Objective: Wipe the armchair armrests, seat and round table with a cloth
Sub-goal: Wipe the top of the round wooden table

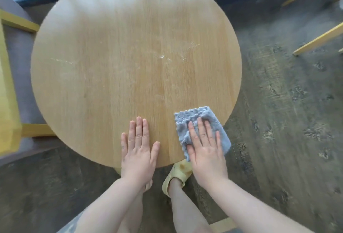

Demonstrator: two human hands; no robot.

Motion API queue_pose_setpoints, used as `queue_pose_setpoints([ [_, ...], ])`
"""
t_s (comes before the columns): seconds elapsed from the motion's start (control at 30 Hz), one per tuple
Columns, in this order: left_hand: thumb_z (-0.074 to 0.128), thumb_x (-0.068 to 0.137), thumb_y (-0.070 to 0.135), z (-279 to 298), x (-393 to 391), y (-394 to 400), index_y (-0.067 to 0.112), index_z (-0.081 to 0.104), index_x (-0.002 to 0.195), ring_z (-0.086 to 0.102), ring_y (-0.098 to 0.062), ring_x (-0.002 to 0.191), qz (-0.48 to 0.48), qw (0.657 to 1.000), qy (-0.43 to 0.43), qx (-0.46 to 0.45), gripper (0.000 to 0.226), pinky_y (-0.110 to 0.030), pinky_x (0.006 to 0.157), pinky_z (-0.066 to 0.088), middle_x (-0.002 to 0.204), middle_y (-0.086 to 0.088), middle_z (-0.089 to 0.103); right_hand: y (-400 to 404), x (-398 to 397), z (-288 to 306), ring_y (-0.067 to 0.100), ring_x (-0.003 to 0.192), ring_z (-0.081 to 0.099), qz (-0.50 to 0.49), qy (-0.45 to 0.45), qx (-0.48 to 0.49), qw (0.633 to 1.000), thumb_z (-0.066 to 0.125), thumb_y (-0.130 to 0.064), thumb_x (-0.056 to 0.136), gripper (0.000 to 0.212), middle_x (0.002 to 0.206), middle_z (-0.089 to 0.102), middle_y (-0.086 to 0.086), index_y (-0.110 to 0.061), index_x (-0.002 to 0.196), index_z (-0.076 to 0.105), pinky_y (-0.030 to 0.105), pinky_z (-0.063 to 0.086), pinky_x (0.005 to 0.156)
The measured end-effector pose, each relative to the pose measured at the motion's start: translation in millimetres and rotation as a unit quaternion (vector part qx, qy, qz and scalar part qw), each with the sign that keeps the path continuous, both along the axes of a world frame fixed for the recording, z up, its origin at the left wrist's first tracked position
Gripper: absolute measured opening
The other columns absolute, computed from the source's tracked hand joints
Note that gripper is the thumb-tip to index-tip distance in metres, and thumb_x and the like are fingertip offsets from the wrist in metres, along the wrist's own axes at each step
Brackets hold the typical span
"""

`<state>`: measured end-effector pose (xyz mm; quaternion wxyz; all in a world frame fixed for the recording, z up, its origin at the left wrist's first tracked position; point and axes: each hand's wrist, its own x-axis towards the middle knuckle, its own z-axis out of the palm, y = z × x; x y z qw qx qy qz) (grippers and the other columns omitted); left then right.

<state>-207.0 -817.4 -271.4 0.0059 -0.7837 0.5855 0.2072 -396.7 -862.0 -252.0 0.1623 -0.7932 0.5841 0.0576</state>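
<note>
At six o'clock we see a yellow slipper (181,174) on a foot, standing on the dark wood-grain floor (282,121). At two o'clock, two yellow wooden legs (315,42) slant across that floor.

Stood at near edge of round light-wood table (130,56), both hands on its top. Left hand (138,149) lay flat on bare wood near front rim; right hand (205,151) just to its right, pressed flat on folded blue-grey scalloped cloth (200,121). Cloth sat at table's near-right edge, slightly overhanging the rim. Yellow-framed armchair (11,88) close against table's left side. Slanted yellow wooden legs (315,41) well apart at far right. Yellow slipper (178,175) below front rim, on dark wood-grain floor (287,121).
</note>
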Motion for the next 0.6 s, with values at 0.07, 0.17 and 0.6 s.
queue_pose_setpoints([
  [0.07, 0.021, 0.096, 0.041, 2, 0, -1, 0.016, -0.011, 0.151, -0.008, -0.018, 0.146, -0.023, 1.000, 0.007, -0.015, 0.069, -0.041, 0.114, -0.006, 0.159, 0.002, -0.018, 12, 20, 0, 0.018, 0.147, 0.007, 0.117, -0.029, 0.041, 0.992, 0.031, -0.038, 0.093, 0.061, 0.159, 0.018, 0.001, -0.026, 0.153, 0.021, 0.046, 0.008, 0.116],
  [0.17, 0.022, 0.093, 0.039, 3, 4, -2, 0.020, -0.015, 0.150, -0.011, -0.015, 0.146, -0.035, 0.999, 0.029, -0.017, 0.070, -0.036, 0.114, -0.012, 0.158, 0.004, -0.020, -33, 25, 1, 0.012, 0.147, 0.001, 0.276, -0.050, 0.059, 0.958, 0.030, -0.036, 0.096, 0.059, 0.160, 0.007, -0.008, -0.033, 0.153, 0.014, 0.040, -0.001, 0.117],
  [0.6, 0.027, 0.093, 0.040, 9, 9, 8, 0.006, 0.000, 0.152, -0.007, -0.022, 0.147, 0.038, 0.998, 0.050, -0.015, 0.073, -0.037, 0.117, -0.008, 0.160, -0.009, -0.004, -66, 28, 5, 0.008, 0.146, -0.007, 0.222, -0.016, 0.079, 0.972, 0.024, -0.039, 0.093, 0.061, 0.159, 0.000, -0.012, -0.039, 0.152, 0.008, 0.043, 0.000, 0.118],
])
